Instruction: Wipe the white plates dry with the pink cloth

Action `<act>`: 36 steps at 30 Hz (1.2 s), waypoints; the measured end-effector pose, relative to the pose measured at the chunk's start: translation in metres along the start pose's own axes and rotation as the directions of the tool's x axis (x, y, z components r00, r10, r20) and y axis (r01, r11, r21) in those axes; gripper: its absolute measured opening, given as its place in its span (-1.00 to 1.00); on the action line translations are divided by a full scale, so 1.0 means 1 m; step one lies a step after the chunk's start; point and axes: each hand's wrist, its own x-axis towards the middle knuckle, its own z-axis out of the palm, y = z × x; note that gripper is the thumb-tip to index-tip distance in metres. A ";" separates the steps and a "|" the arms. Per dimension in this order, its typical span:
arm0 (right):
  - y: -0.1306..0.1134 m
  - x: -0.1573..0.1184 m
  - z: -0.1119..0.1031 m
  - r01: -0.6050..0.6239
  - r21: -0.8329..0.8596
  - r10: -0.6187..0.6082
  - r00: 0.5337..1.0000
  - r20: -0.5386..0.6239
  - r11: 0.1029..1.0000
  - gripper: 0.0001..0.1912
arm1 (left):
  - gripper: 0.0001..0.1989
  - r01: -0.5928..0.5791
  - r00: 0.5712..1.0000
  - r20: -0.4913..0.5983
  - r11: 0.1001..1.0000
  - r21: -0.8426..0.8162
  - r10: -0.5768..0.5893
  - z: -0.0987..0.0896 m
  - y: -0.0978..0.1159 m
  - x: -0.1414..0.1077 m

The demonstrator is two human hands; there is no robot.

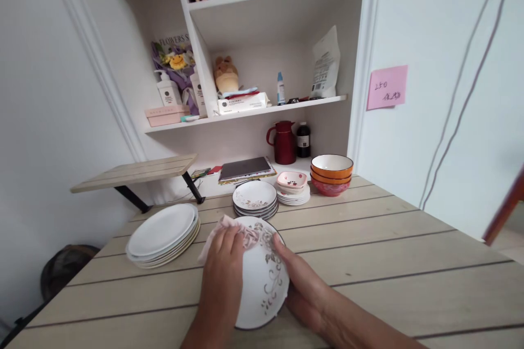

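My right hand (305,289) grips a white plate (260,289) by its right edge, thumb on the face and the other fingers hidden beneath. Brown floral sprays and a dark rim mark this plate, which is tilted above the table. Pressed to its upper left part is a pale pink cloth (216,234), held under the bent fingers of my left hand (225,262). Just behind stands a stack of similar flowered plates (254,196). To the left lies a stack of larger white oval plates (164,232).
Small square dishes (292,180) sit on small plates (293,196), beside stacked orange and red bowls (331,174). A dark red jug (284,143), a black bottle (303,140) and a closed laptop (245,168) are at the back. A raised wooden shelf (139,172) overhangs the left side.
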 end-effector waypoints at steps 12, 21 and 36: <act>-0.004 0.006 -0.009 -0.030 0.084 0.026 0.998 0.056 0.996 -0.36 | -0.51 -0.055 0.982 0.160 0.957 -0.286 0.104 0.006 0.037 0.007; -0.015 0.003 -0.009 -0.031 0.136 0.020 0.996 0.083 0.990 -0.28 | -0.77 -0.222 0.943 0.146 0.893 -0.392 0.298 -0.021 0.039 -0.012; -0.005 0.001 0.000 -0.008 0.077 0.005 1.000 0.029 0.997 -0.43 | -0.68 -0.063 0.973 0.208 0.979 -0.195 0.104 -0.021 0.005 -0.008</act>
